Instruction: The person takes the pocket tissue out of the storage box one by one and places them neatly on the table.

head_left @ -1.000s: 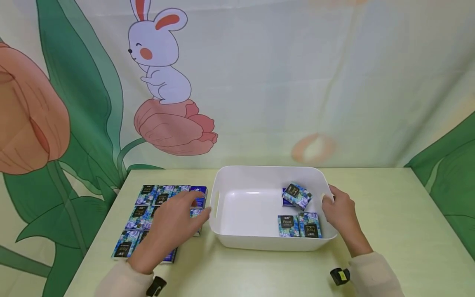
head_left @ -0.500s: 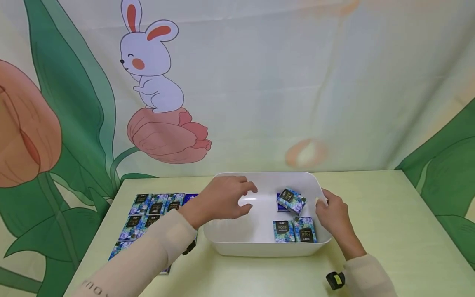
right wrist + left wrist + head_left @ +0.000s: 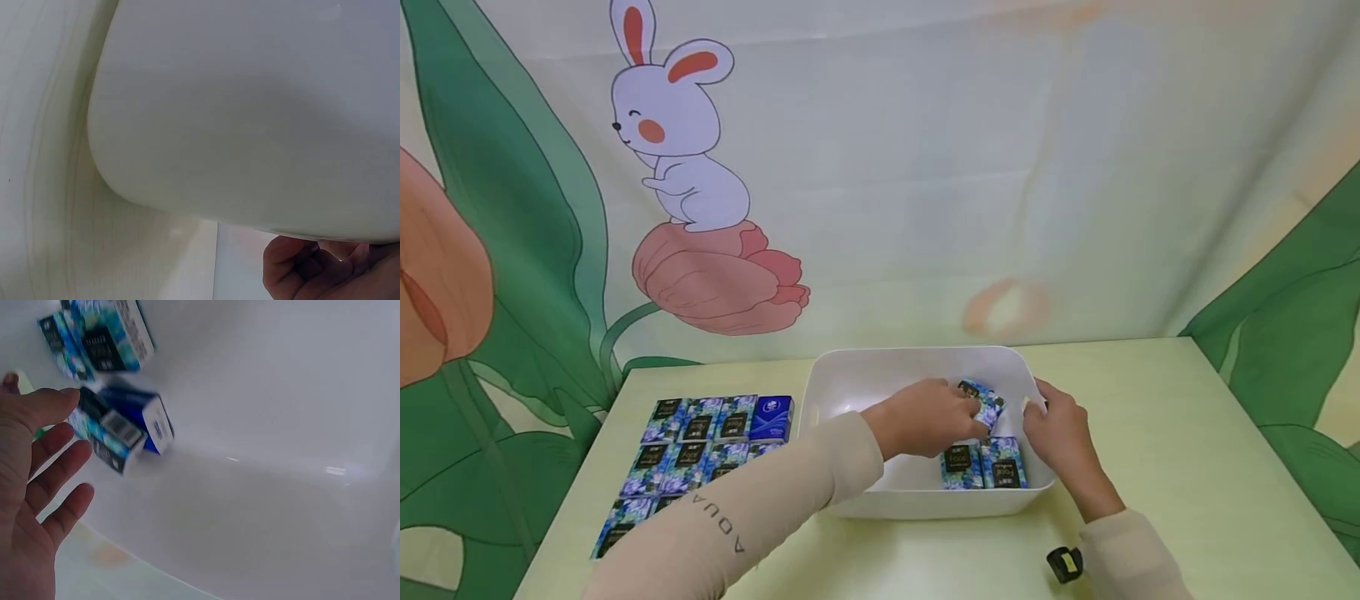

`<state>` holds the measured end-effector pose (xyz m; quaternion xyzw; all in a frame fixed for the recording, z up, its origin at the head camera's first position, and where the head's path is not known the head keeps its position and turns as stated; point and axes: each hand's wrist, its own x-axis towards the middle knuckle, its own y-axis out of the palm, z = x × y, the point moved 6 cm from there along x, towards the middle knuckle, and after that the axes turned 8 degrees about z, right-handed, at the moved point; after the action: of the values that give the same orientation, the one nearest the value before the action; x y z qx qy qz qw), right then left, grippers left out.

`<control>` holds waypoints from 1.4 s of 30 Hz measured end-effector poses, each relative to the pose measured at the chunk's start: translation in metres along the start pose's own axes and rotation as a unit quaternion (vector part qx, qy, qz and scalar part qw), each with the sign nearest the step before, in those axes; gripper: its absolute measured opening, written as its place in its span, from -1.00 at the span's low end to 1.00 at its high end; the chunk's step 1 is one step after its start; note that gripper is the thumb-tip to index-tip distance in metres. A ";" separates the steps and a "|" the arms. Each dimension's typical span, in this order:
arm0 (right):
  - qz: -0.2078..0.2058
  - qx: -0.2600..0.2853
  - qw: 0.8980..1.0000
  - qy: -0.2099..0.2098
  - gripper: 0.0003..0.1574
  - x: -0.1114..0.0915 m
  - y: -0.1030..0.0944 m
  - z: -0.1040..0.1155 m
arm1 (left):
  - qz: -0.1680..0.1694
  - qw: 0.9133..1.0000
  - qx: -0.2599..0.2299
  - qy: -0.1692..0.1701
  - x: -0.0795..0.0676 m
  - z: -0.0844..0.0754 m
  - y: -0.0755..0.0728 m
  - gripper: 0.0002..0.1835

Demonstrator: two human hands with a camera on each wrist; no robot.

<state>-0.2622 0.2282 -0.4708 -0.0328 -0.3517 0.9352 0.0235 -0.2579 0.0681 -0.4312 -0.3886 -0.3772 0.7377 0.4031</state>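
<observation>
In the head view my left hand (image 3: pixel 932 414) reaches into a white plastic bin (image 3: pixel 887 502). Its thumb and fingers are spread around the near end of a floral tissue pack (image 3: pixel 988 408). This pack lies tilted over a dark blue pack (image 3: pixel 134 412), as the left wrist view shows; whether the fingertips touch it is unclear. Two more floral packs, a left one (image 3: pixel 962 467) and a right one (image 3: pixel 1003 462), lie side by side at the bin's near right. My right hand (image 3: pixel 1060 429) grips the bin's right end at the handle, its fingers partly hidden behind the wall.
Left of the bin, several floral tissue packs (image 3: pixel 651 468) lie in rows on the pale table (image 3: pixel 1165 433), with a blue pack (image 3: pixel 771 418) at the back right of them. My left sleeve hides part of these rows. A printed curtain (image 3: pixel 880 192) hangs behind the table.
My left hand has moved right, from above the packs on the table, over the bin's left side and down to the tilted pack. The right hand keeps its grip on the bin.
</observation>
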 end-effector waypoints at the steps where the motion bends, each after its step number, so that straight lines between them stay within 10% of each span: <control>1: 0.001 0.002 1.000 -0.001 -0.41 0.000 0.001 0.001 | 0.009 1.000 -0.005 0.010 0.002 -0.005 0.003 -0.64; 8: -0.008 -0.001 1.000 -0.005 -0.42 0.000 0.002 0.004 | 0.096 0.995 -0.013 0.024 0.008 -0.025 0.030 -0.47; 19: -0.013 -0.042 0.999 -0.010 -0.42 -0.002 -0.007 0.005 | 0.094 0.992 -0.084 0.001 0.003 -0.023 0.041 -0.62; 30: 0.000 -0.042 0.999 -0.004 -0.41 -0.002 -0.002 0.003 | 0.029 0.977 -0.176 -0.117 -0.054 0.030 -0.009 -0.52; 36: 0.005 -0.045 0.999 -0.006 -0.39 -0.001 -0.002 0.003 | -0.062 0.941 -0.245 -0.225 -0.120 0.048 -0.033 -0.48; 42: 0.012 -0.039 0.999 -0.001 -0.39 -0.003 0.000 0.004 | -0.157 0.841 -0.341 -0.389 -0.207 0.048 -0.028 -0.45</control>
<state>-0.2599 0.2249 -0.4679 -0.0367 -0.3879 0.9209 0.0102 -0.2140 -0.1161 -0.3309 -0.1178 -0.7869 0.5798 0.1754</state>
